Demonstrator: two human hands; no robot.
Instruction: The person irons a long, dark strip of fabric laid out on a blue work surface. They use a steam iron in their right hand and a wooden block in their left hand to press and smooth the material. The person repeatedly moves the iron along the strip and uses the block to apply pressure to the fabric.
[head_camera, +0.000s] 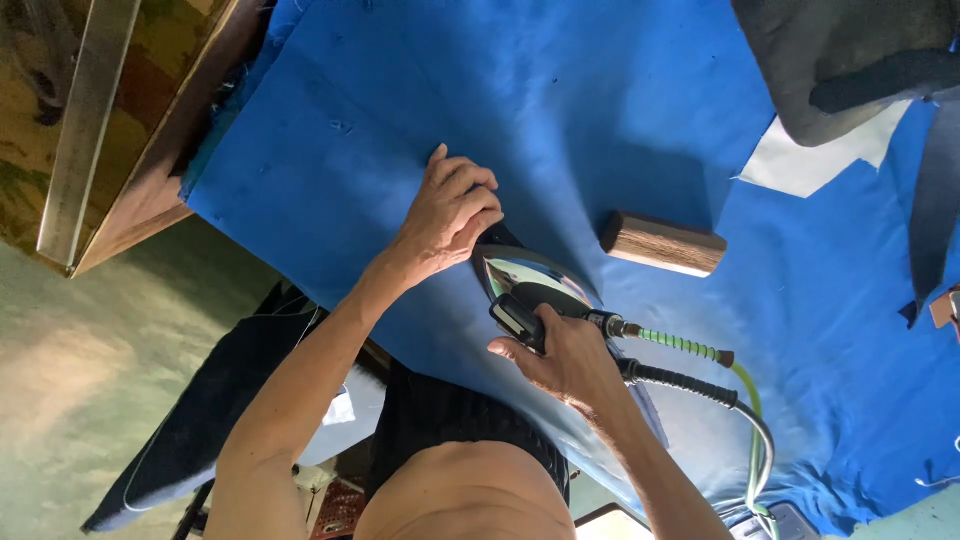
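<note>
We observe a steam iron (530, 285) standing on a table (150, 190) covered by a blue cloth (560, 110). The right hand (565, 358) grips the iron's black handle, its fingers wrapped shut around it. The iron's polished metal body lies near the table edge closest to the person, in the middle of the view. A green hose (690, 347) and a black cable (690, 384) leave the rear of the iron and run toward the lower right.

The left hand (450, 215) rests just ahead of the iron's nose, pressing on a small dark fabric piece (498, 235). Its fingers are curled together, knuckles up; we cannot tell whether they pinch the fabric or only hold it flat. The hand touches or nearly touches the iron's front.

A wooden block (662, 243) lies on the blue cloth, near the iron but apart from it. A white fabric piece (805, 165) and grey fabric (830, 60) lie at the upper right. Dark cloth (215, 395) hangs below the table edge at the lower left.
</note>
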